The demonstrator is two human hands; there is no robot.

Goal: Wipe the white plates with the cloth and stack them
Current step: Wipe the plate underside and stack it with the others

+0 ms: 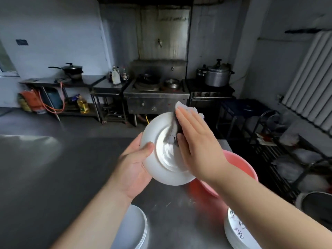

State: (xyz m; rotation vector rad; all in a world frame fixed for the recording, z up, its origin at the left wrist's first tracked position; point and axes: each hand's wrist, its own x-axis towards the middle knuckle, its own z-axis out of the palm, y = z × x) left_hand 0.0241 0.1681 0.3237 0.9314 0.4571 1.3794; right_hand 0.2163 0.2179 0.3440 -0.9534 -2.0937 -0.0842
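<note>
A white plate (158, 169) is tilted up above the steel table, its underside with the foot ring facing me. My left hand (133, 166) grips its left rim, thumb on the near face and fingers behind. My right hand (195, 141) lies flat with straight fingers and presses a grey cloth (173, 131) against the plate's right side. The cloth sticks out above the fingertips. A stack of white plates (134, 229) sits at the table's near edge between my forearms.
A pink basin (239, 166) stands on the steel table (53, 177) under my right forearm. A patterned bowl stack (237, 229) sits at the near right. A wire rack (287, 159) with bagged items stands to the right, stoves and pots behind.
</note>
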